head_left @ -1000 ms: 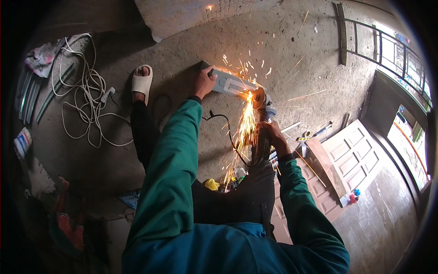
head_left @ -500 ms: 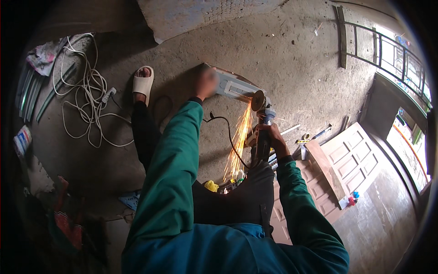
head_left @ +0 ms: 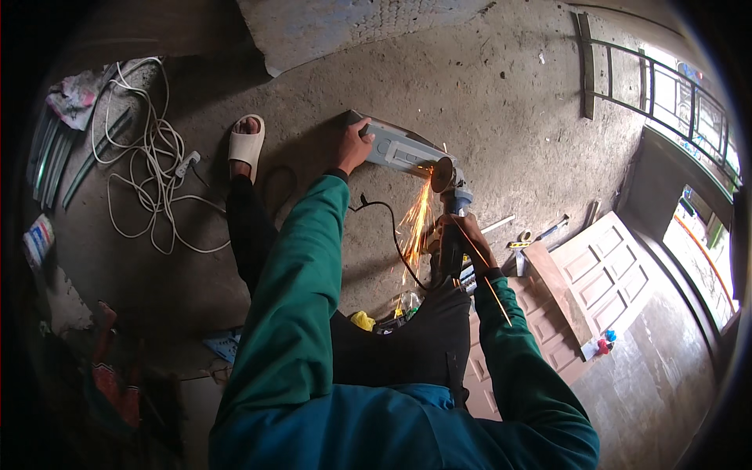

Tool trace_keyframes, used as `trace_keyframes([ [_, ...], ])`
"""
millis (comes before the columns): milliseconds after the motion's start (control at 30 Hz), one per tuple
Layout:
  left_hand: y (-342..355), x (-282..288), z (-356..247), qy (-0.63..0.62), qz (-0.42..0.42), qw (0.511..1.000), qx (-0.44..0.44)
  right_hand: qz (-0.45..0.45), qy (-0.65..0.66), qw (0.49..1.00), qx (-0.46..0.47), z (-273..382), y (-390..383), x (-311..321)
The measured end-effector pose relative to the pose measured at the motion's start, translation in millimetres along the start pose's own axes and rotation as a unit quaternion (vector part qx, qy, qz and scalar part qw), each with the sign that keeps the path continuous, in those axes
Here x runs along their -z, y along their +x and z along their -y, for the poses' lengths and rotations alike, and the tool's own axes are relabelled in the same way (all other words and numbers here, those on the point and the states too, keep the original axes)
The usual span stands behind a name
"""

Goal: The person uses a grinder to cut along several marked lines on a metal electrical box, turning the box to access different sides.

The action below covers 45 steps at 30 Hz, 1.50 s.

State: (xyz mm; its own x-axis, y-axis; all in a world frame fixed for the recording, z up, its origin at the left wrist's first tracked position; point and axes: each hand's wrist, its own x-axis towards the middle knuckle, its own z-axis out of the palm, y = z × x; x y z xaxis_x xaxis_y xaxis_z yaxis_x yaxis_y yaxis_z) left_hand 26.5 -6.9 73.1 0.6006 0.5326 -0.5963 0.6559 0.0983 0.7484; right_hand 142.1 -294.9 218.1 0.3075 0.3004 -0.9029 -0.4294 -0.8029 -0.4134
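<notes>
My right hand (head_left: pixel 471 236) is wrapped round the body of an angle grinder (head_left: pixel 453 210). Its round disc (head_left: pixel 445 174) meets the right end of a grey metal box (head_left: pixel 398 150), a long shallow case with raised panels. Orange sparks (head_left: pixel 419 215) stream from the contact down towards my legs, and one streak crosses my right forearm. My left hand (head_left: pixel 356 146) grips the box's far left end, fingers and thumb over its edge. The grinder's black cord (head_left: pixel 394 227) loops beside it on the left.
A tangled white extension cord (head_left: pixel 160 168) lies left of my sandalled foot (head_left: pixel 247 145), near metal strips (head_left: pixel 53 164). Right of my knee are a panelled door (head_left: pixel 603 262), a wooden board (head_left: pixel 560 298), a tape roll (head_left: pixel 526 235) and tools. A metal railing (head_left: pixel 627 94) stands far right.
The spark stream has become thinner, and a bright streak now passes over my right forearm. Both hands stay almost where they were, on the box and the grinder.
</notes>
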Motion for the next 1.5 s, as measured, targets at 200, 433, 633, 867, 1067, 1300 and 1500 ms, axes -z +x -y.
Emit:
trace_keyframes([
  [200, -1, -1, -4, 0.005, 0.012, 1.000, 0.010, 0.009, -0.042, 0.997, 0.071, -7, -3, 2],
  [433, -1, -3, 0, -0.018, 0.006, 1.000, -0.015, -0.008, -0.042, 0.999, 0.026, 9, -38, 2],
  [633, -2, 1, 28, -0.066, -0.026, 0.997, -0.022, -0.010, 0.072, 0.997, -0.028, 24, -65, -4],
  [867, -53, -24, 62, -0.183, -0.190, 0.965, -0.013, -0.121, 0.261, 0.958, -0.006, -34, -71, -4],
  [1067, -121, -31, 29, 0.000, -0.231, 0.972, -0.041, -0.132, 0.398, 0.904, -0.088, -94, -70, 9],
  [1300, -148, -27, 10, -0.110, -0.084, 0.989, 0.048, -0.123, 0.484, 0.862, -0.088, -131, -57, 9],
  [1500, -154, -14, -14, 0.144, -0.107, 0.982, -0.054, -0.136, 0.505, 0.848, -0.092, -160, -50, 14],
])
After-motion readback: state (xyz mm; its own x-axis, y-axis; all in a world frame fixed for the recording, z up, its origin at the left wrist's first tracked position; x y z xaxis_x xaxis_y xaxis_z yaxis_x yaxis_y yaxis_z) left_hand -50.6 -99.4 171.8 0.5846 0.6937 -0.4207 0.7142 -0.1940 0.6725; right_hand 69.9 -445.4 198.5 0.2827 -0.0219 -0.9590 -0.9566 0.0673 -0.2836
